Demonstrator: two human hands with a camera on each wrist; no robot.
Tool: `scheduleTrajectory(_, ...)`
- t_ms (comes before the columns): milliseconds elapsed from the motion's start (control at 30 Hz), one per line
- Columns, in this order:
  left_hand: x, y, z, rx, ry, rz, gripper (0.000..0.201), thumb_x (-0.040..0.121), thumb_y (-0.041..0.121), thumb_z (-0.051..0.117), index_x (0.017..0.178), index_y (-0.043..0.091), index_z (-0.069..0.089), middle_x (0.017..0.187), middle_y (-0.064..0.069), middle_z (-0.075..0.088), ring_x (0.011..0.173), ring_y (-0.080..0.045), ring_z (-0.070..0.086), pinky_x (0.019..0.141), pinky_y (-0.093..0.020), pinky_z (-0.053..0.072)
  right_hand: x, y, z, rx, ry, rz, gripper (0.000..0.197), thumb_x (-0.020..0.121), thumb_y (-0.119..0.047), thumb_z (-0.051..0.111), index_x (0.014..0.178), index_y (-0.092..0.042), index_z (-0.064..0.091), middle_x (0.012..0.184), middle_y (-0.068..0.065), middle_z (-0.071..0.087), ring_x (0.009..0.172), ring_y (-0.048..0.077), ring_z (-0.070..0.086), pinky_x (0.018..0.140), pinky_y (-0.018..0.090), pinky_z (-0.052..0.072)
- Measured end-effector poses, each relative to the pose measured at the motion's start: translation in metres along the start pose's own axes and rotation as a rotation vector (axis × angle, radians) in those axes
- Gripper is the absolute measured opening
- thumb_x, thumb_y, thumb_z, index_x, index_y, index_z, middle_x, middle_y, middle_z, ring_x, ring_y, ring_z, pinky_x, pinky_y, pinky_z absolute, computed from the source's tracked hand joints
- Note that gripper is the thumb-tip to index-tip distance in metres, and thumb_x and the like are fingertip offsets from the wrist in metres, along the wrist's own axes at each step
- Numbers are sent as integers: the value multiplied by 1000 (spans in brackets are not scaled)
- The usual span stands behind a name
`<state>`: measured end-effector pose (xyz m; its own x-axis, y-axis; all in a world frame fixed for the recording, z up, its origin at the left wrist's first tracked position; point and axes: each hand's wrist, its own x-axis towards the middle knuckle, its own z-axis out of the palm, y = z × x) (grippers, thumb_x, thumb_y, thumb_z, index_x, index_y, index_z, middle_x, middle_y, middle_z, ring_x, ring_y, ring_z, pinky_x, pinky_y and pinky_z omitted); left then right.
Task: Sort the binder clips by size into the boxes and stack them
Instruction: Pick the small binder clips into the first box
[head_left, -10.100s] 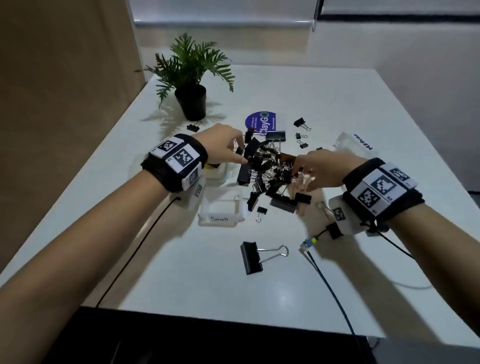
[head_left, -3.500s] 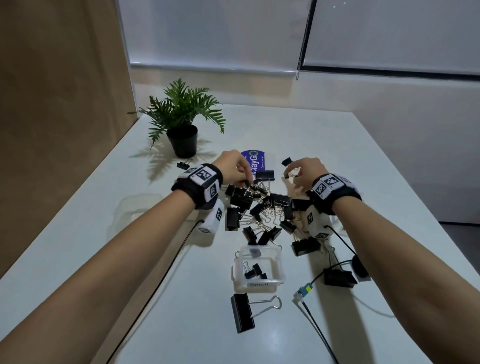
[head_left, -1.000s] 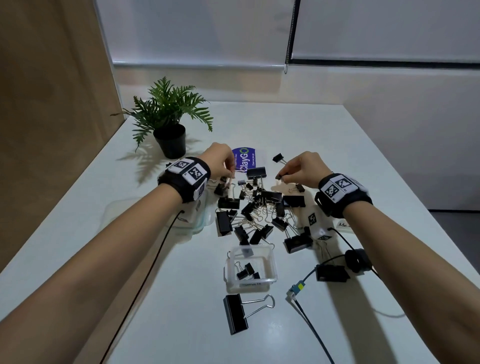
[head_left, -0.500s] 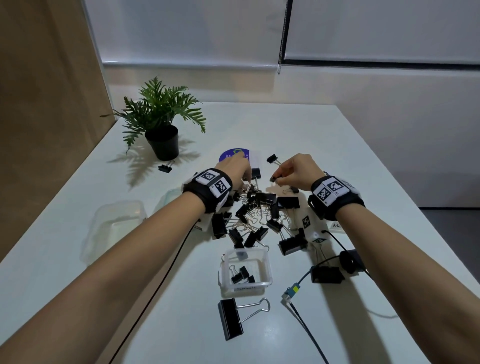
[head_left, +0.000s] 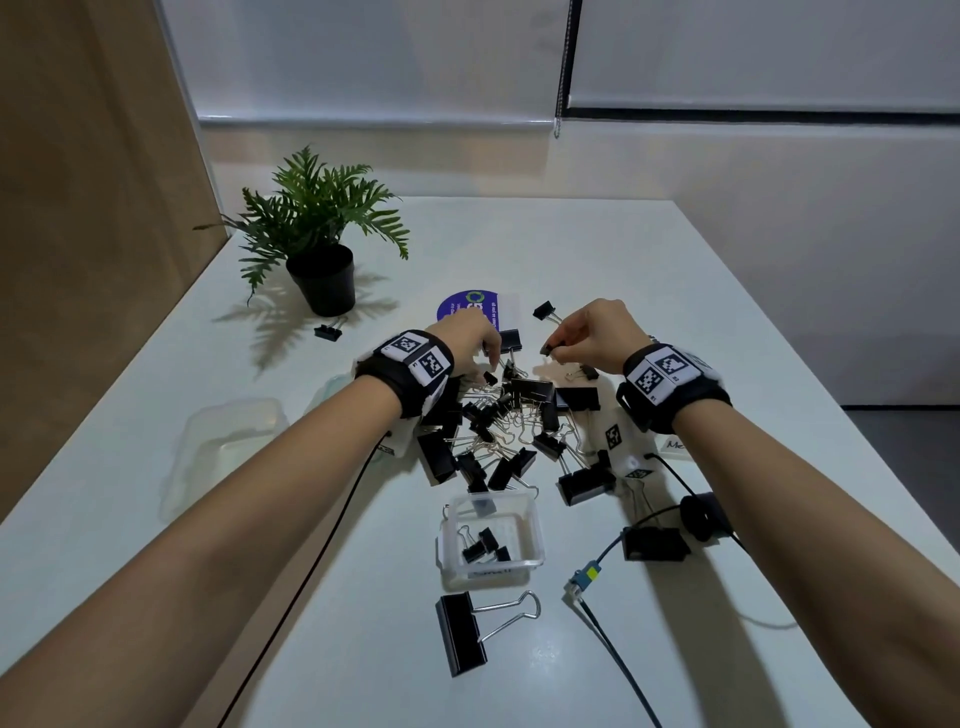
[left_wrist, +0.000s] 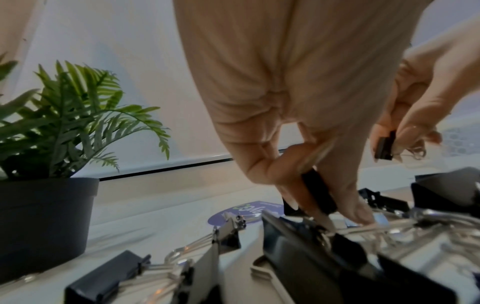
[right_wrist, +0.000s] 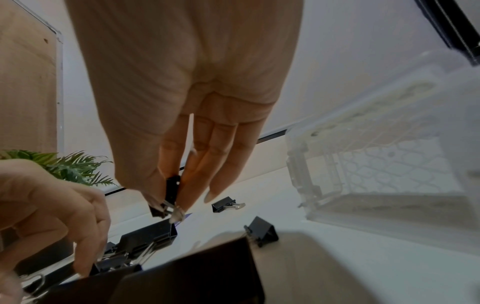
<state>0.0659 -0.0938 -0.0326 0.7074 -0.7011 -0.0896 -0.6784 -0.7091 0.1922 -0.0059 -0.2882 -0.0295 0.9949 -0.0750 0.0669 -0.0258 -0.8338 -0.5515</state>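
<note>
A heap of black binder clips (head_left: 511, 421) of mixed sizes lies mid-table. My left hand (head_left: 475, 345) reaches into its far left side and pinches a small black clip (left_wrist: 318, 192) between thumb and fingers. My right hand (head_left: 592, 332) hovers over the heap's far right side, pinching another small clip (right_wrist: 172, 190) by its body. A clear box (head_left: 535, 540) labelled small sits nearer me with a few small clips (head_left: 483, 545) inside. One large clip (head_left: 462, 631) lies in front of that box.
A potted fern (head_left: 322, 244) stands at the back left with a stray clip (head_left: 328, 331) beside it. Clear lids or boxes (head_left: 228, 441) lie at the left; another clear box (right_wrist: 376, 185) shows in the right wrist view. Cables (head_left: 613, 629) trail near the right arm.
The left hand has dropped lower into the heap and closed on a small clip. The right hand stays above the heap's right side with its clip.
</note>
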Motion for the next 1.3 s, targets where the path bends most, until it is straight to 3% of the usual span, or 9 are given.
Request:
scheduleTrajectory(133,1,1,1,38,-16,-2,20,77,15,77,96,14,72,105,-2,51,107,-23,54,75,-27,39,-1,0,1,1,5,3,15,73,-10,74,82,-20,79,67,-2,69,67,9,62,68,26,54)
scheduleTrajectory(367,3,7,-1,91,-101,28,21,85,11,68,104,2,68,117,-14,60,107,-30,57,84,-32,45,-8,-4,-4,12,18,-1,15,73,-11,72,80,-23,79,62,-8,67,54,-1,59,65,25,55)
scheduleTrajectory(500,-3,-1,-7,-24,-34,28,17,80,9,72,94,0,70,101,-13,69,97,-26,62,75,-25,45,-20,-15,-11,40,13,-21,16,74,-10,73,78,-25,78,70,-1,72,64,12,65,66,28,56)
scheduleTrajectory(567,-7,-7,-8,-83,-1,27,13,78,6,73,89,-1,70,95,-12,70,86,-22,62,63,-13,44,-30,-25,-16,87,-8,-50,13,75,-10,74,81,-21,79,73,3,74,64,14,66,61,30,58)
scheduleTrajectory(633,-14,-9,-9,-126,23,28,11,76,4,74,85,-1,69,90,-10,70,76,-16,57,54,-9,40,-44,-38,-20,105,-49,-102,11,76,-11,75,85,-16,79,76,4,74,68,16,69,62,27,57)
scheduleTrajectory(767,-34,-14,-11,-248,161,30,11,74,3,73,83,8,70,78,-7,65,65,-7,54,65,-21,43,-79,-67,-17,123,-220,-222,12,75,-8,77,87,-12,78,66,-9,72,62,4,68,62,13,49)
scheduleTrajectory(900,-70,-9,-10,-431,244,69,13,79,4,72,90,11,73,67,2,61,47,5,53,49,-6,39,-109,-82,-2,72,-439,-284,12,76,-9,78,88,-13,78,68,-10,72,61,-4,66,60,7,45)
scheduleTrajectory(1133,-126,18,-8,-524,110,178,6,80,11,75,84,11,70,76,-6,68,52,2,55,53,-10,43,-118,-88,6,30,-536,-264,9,81,-13,75,89,-13,78,73,-2,76,69,8,73,74,23,58)
scheduleTrajectory(1300,-141,34,-3,-479,8,184,13,85,13,70,90,2,65,71,7,57,51,8,51,47,-6,37,-123,-87,8,7,-538,-197,13,78,-8,76,88,-6,67,73,1,75,67,7,72,67,20,55)
